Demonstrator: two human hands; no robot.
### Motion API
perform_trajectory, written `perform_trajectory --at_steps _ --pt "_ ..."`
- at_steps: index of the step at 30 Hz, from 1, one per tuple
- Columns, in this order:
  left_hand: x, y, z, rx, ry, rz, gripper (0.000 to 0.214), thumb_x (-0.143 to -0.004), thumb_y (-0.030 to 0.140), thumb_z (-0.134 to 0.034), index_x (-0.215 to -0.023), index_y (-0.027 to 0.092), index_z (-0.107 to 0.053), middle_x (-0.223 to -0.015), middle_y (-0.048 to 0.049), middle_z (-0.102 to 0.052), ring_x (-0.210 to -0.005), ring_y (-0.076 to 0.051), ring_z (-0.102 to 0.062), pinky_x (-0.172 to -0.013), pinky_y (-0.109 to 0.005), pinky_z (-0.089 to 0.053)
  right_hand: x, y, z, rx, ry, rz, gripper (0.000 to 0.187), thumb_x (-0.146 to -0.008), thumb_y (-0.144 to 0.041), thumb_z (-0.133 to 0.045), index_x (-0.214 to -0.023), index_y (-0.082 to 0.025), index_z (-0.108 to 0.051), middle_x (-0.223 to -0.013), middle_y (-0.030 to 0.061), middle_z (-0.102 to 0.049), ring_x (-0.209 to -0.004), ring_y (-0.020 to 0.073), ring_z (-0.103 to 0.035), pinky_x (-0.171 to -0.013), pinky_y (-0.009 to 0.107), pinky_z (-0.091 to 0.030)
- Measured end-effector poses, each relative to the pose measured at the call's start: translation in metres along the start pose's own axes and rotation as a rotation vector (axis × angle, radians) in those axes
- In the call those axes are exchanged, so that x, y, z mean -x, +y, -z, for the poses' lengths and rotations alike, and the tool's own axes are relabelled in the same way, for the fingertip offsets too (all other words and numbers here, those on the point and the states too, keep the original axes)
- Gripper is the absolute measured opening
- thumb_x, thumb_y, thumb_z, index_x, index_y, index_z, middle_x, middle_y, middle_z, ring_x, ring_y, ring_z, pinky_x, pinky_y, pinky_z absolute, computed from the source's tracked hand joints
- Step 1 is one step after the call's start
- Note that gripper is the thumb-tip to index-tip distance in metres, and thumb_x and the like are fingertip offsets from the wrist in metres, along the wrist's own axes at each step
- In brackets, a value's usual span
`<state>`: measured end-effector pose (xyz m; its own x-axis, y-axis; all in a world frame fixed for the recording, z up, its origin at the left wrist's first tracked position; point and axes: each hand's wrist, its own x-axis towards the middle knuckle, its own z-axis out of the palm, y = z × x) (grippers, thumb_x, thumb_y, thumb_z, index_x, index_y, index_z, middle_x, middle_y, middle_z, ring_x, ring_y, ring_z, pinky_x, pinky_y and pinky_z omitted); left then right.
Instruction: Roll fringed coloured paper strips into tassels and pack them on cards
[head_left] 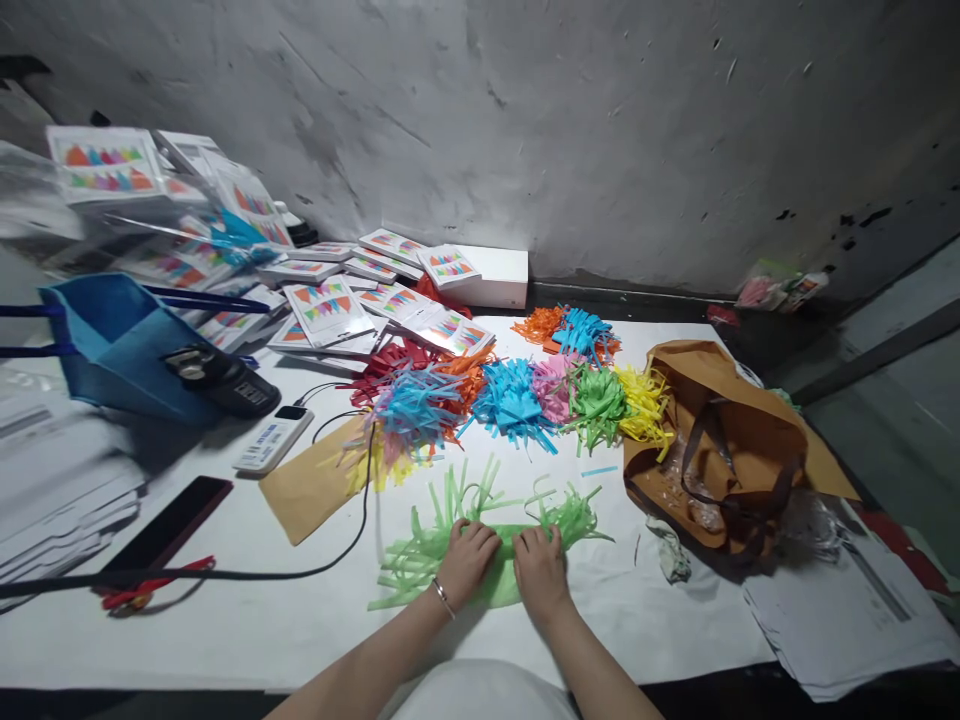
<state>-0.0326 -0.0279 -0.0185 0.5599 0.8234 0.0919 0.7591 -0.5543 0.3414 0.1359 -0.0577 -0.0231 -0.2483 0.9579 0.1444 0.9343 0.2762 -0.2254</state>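
A sheet of light green tissue paper (504, 585) with fringed ends lies on the white table in front of me. My left hand (471, 558), a bracelet at its wrist, rests with curled fingers on the sheet's middle band. Close beside it, my right hand (540, 568) presses bent fingers onto the same band. Loose green strips spread out to the left and right of both hands. Beyond them sits a row of fringed paper tassels, among them a blue one (514, 400), a green one (598, 402) and a yellow one (643, 402). The fingertips are partly hidden.
A brown paper bag (720, 440) stands open at the right. Printed packets (328, 310) pile up at back left, near a blue bag (124, 345) and a dark bottle (232, 385). A phone (172, 525), power bank (274, 440) and black cable lie at the left.
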Motion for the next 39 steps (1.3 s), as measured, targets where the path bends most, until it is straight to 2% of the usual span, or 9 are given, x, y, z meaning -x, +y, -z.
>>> perform_trajectory --at_steps 2,6,11,20,23,26,30,34,39 --pt "0.001 -0.002 0.001 0.009 -0.004 -0.014 0.020 -0.090 0.013 -0.047 -0.099 0.024 -0.060 -0.099 -0.0037 -0.065 -0.095 -0.022 -0.053 -0.096 -0.045 -0.027 0.000 0.003 -0.003 0.001 0.004 0.013 0.011 -0.088 -0.016 -0.055 -0.092 -0.023 -0.063 -0.088 0.0022 -0.064 -0.091 0.0205 -0.055 -0.101 0.047 -0.025" --pt "0.007 -0.003 0.001 0.025 -0.007 0.001 0.023 -0.088 0.009 -0.049 -0.095 0.026 -0.063 -0.098 -0.0018 -0.066 -0.097 -0.021 -0.054 -0.099 -0.046 -0.024 0.009 0.010 -0.008 0.002 0.023 0.013 0.013 -0.089 -0.015 -0.054 -0.094 -0.024 -0.062 -0.091 0.0014 -0.064 -0.093 0.0202 -0.054 -0.102 0.047 -0.026" --pt "0.006 -0.003 0.008 0.036 0.004 0.147 0.020 -0.092 0.019 -0.047 -0.089 0.026 -0.066 -0.100 -0.0017 -0.067 -0.100 -0.022 -0.054 -0.096 -0.046 -0.027 0.016 0.019 -0.004 -0.009 0.054 -0.029 0.011 -0.090 -0.016 -0.056 -0.091 -0.024 -0.064 -0.100 0.0027 -0.064 -0.104 0.0210 -0.053 -0.103 0.048 -0.025" --pt "-0.013 -0.003 0.013 -0.061 0.020 0.392 0.021 -0.087 0.028 -0.051 -0.077 0.020 -0.067 -0.102 -0.0078 -0.061 -0.099 -0.028 -0.049 -0.086 -0.047 -0.031 -0.014 0.017 0.006 -0.003 0.120 -0.259 0.017 -0.086 -0.014 -0.054 -0.076 -0.020 -0.066 -0.106 0.0120 -0.064 -0.110 0.0311 -0.051 -0.101 0.058 -0.024" --pt "-0.016 -0.004 0.012 -0.077 0.008 0.408 0.018 -0.085 0.029 -0.054 -0.076 0.019 -0.067 -0.100 -0.0086 -0.060 -0.098 -0.028 -0.049 -0.084 -0.046 -0.032 -0.015 0.014 0.006 0.019 0.141 -0.300 0.018 -0.085 -0.009 -0.052 -0.085 -0.019 -0.067 -0.111 0.0137 -0.063 -0.113 0.0326 -0.048 -0.103 0.061 -0.020" --pt "-0.018 -0.003 0.013 -0.084 0.001 0.408 0.016 -0.084 0.029 -0.056 -0.076 0.020 -0.066 -0.099 -0.0085 -0.060 -0.097 -0.028 -0.050 -0.084 -0.045 -0.032 -0.012 0.010 0.005 0.002 0.136 -0.178 0.023 -0.087 -0.009 -0.051 -0.101 -0.023 -0.064 -0.120 0.0109 -0.059 -0.119 0.0287 -0.044 -0.107 0.058 -0.013" --pt "-0.016 -0.002 0.017 -0.086 0.012 0.390 0.011 -0.083 0.027 -0.057 -0.085 0.020 -0.065 -0.102 -0.0089 -0.061 -0.099 -0.028 -0.051 -0.089 -0.048 -0.031 -0.010 0.004 -0.001 -0.057 0.026 0.094 0.011 -0.088 -0.016 -0.057 -0.092 -0.025 -0.063 -0.100 0.0031 -0.064 -0.105 0.0210 -0.051 -0.107 0.048 -0.018" --pt "-0.009 -0.001 0.015 -0.054 0.059 0.217 0.011 -0.081 0.024 -0.062 -0.092 0.023 -0.063 -0.111 -0.0062 -0.061 -0.107 -0.027 -0.049 -0.100 -0.050 -0.025 -0.010 0.002 -0.005 -0.054 0.017 0.049 0.010 -0.087 -0.015 -0.057 -0.080 -0.021 -0.060 -0.084 0.0005 -0.062 -0.088 0.0191 -0.053 -0.100 0.045 -0.025" --pt "-0.006 -0.003 0.000 -0.027 0.136 0.060 0.010 -0.085 0.017 -0.057 -0.079 0.023 -0.062 -0.094 -0.0010 -0.065 -0.099 -0.023 -0.052 -0.103 -0.051 -0.023 -0.008 -0.003 -0.003 -0.058 0.024 0.030 0.006 -0.086 -0.026 -0.062 -0.091 -0.022 -0.059 -0.089 0.0005 -0.060 -0.090 0.0201 -0.052 -0.098 0.045 -0.027"
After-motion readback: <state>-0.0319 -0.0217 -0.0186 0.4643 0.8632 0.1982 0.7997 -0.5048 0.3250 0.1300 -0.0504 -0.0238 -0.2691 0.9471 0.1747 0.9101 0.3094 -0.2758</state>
